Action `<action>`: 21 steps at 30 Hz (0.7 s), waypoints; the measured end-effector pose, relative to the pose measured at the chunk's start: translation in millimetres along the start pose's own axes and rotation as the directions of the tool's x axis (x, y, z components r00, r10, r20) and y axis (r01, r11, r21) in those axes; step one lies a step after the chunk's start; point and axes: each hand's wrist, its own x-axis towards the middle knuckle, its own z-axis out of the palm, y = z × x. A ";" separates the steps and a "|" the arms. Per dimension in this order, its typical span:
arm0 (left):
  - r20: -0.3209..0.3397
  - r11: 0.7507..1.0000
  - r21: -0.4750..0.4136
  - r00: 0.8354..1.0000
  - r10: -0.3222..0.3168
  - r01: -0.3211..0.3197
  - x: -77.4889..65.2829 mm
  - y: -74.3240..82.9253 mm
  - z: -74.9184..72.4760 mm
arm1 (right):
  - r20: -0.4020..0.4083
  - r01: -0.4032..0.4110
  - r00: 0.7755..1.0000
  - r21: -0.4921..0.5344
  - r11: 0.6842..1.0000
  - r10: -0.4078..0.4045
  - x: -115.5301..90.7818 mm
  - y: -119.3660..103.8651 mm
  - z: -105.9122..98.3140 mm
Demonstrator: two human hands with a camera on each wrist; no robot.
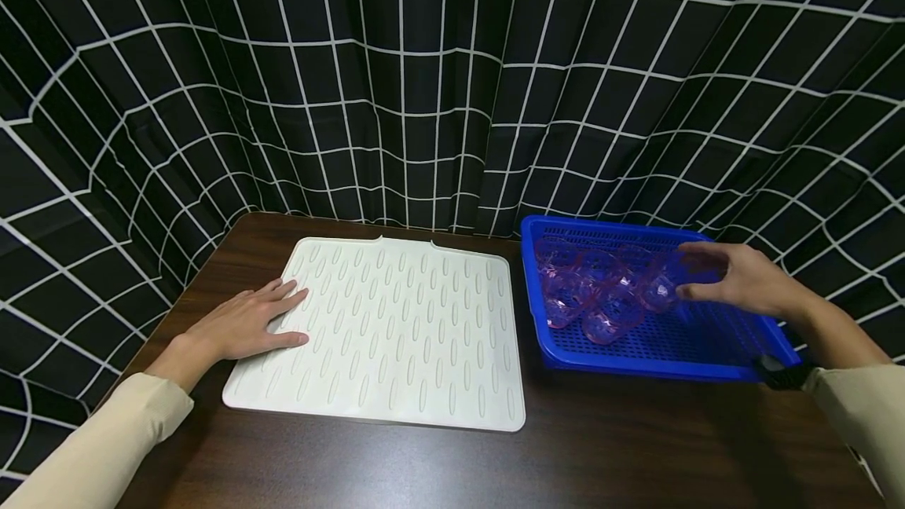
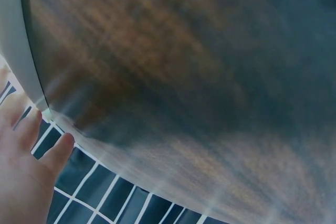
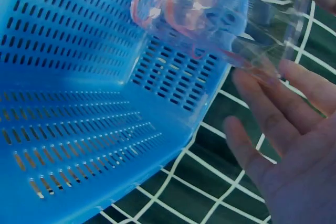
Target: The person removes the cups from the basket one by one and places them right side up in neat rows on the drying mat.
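Note:
Inside the blue basket, my right hand holds a see-through pinkish cup between thumb and fingers. In the right wrist view that clear cup lies between the thumb at the top right and the fingertips below, beside more clear cups. Several similar cups lie together in the basket's left half. On the left, my left hand rests with spread fingers on the left edge of a white drying mat with oval ridges. Only part of the left hand shows in the left wrist view.
Mat and basket sit side by side on a dark wooden table, with a narrow strip of wood between them. A black curtain with a white grid hangs along the back and sides. The basket's back rim stands close to it.

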 end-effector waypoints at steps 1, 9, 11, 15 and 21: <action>0.000 1.000 0.000 1.000 0.000 0.000 -0.1 0.1 0.1 | -0.026 0.005 1.000 -0.003 1.000 -0.005 -1.0 -1.1 -0.2; 0.006 1.000 0.001 1.000 -0.008 0.008 -1.1 0.8 0.5 | -0.237 0.003 0.972 0.029 1.000 0.003 -2.9 -16.3 1.3; 0.006 1.000 0.002 1.000 -0.008 0.008 -1.3 0.8 0.7 | -0.266 0.006 0.964 0.044 0.999 0.006 -2.6 -23.1 2.2; 0.002 1.000 0.004 1.000 -0.006 0.006 -1.1 0.6 0.6 | -0.306 0.029 0.952 0.059 0.998 -0.010 -1.2 -39.3 5.9; 0.003 1.000 -0.002 1.000 -0.006 0.006 -0.7 1.1 -0.6 | -0.358 0.095 0.931 0.059 0.994 -0.067 2.3 -68.6 15.5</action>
